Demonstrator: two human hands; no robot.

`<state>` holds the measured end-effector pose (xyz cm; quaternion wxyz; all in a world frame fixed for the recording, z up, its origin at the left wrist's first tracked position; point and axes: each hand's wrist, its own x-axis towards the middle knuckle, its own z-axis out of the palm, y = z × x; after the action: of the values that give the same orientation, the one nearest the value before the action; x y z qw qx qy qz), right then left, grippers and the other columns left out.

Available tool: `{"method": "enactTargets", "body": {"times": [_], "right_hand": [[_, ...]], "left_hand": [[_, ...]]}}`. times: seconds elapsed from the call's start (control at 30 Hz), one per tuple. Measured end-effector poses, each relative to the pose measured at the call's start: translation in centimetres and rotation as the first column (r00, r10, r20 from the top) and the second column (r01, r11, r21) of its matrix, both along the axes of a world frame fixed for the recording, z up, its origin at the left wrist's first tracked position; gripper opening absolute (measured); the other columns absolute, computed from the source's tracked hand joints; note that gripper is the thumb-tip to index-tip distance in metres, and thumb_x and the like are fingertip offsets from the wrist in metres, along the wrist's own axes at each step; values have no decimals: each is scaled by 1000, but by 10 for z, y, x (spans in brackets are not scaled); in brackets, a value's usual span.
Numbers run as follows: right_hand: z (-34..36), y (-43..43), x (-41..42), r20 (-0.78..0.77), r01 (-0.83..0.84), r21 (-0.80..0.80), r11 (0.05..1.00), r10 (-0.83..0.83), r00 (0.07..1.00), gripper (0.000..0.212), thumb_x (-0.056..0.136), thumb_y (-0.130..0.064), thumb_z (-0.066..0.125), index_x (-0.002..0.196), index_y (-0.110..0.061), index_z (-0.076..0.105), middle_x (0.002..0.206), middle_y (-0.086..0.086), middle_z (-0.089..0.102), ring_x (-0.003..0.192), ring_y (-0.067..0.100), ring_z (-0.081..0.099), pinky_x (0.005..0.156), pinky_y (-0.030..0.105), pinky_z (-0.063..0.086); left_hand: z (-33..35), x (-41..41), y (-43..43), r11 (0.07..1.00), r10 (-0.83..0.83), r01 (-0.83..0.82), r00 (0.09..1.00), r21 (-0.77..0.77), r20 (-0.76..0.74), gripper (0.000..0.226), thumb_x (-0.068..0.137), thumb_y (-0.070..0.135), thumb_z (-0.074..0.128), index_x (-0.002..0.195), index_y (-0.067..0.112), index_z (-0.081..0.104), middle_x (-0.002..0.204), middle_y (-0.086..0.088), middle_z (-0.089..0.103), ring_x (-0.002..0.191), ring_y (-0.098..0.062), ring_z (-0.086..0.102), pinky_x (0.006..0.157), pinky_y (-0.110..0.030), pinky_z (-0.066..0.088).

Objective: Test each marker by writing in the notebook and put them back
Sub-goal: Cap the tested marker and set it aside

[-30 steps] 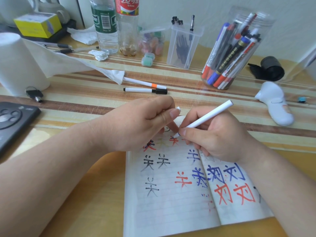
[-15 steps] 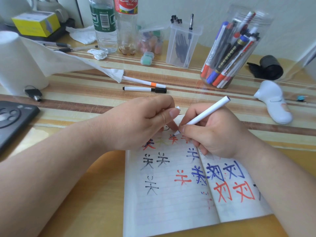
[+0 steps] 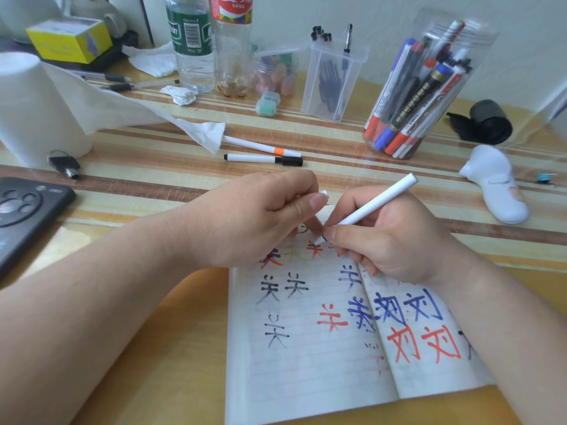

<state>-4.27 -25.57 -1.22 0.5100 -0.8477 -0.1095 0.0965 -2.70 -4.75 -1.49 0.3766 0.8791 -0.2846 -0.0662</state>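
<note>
1. Notebook (image 3: 306, 378) lies open on the table (image 3: 153, 185) near the person, its lined pages covered with red, blue, black and faint yellow characters.
2. The right hand (image 3: 395, 240) grips a white marker (image 3: 372, 204) in a writing hold, barrel slanting up and to the right, blue tip touching the top of the left page.
3. The left hand (image 3: 254, 222) rests on the upper left corner of the notebook with fingers curled, thumb and forefinger pinching a small white piece (image 3: 324, 194); its fingertips sit just beside the marker tip.
4. Beyond the hands, two capped markers lie side by side on the table: one with an orange band (image 3: 264, 147), one with a black cap (image 3: 264, 158).
5. A clear jar (image 3: 478, 41) at the back right holds many more markers, standing tilted.
6. A paper roll (image 3: 33, 108) and a black phone (image 3: 27, 210) sit at the left.
</note>
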Motion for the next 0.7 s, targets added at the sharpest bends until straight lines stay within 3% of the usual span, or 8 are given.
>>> {"method": "enactTargets", "body": {"times": [0.17,0.33,0.53,0.7], "right_hand": [[1,0,2,10,24,-36,999,-24,1000,17,85,3,68,70,-3,62,56,25,57,35,22,48,35,23,36],[-1,-2,1,-2,-10,-13,1000,10,1000,12,85,2,70,75,1,65,54,6,61,40,14,50,38,21,38],[1,1,1,24,19,-71,997,-17,1000,16,84,4,68,71,-3,62,57,24,56,36,17,46,36,23,36],[1,-2,1,-25,30,5,1000,-30,999,16,88,2,68,73,-1,63,57,18,59,37,18,49,35,23,37]], "left_hand": [[1,0,-1,1000,-9,9,1000,-2,-13,31,103,45,40,92,21,57,92,18,74,81,-10,68,76,-37,53],[1,0,-1,1000,3,-3,1000,-2,-2,32,102,46,41,93,21,59,85,14,72,80,-10,67,75,-36,52],[2,-1,-2,1000,-6,6,1000,-6,-14,35,102,44,42,96,17,63,86,26,71,78,-10,68,72,-31,51],[1,0,-1,1000,-12,12,1000,-8,-12,33,103,44,41,95,19,60,93,20,73,82,-8,68,74,-32,52]]}}
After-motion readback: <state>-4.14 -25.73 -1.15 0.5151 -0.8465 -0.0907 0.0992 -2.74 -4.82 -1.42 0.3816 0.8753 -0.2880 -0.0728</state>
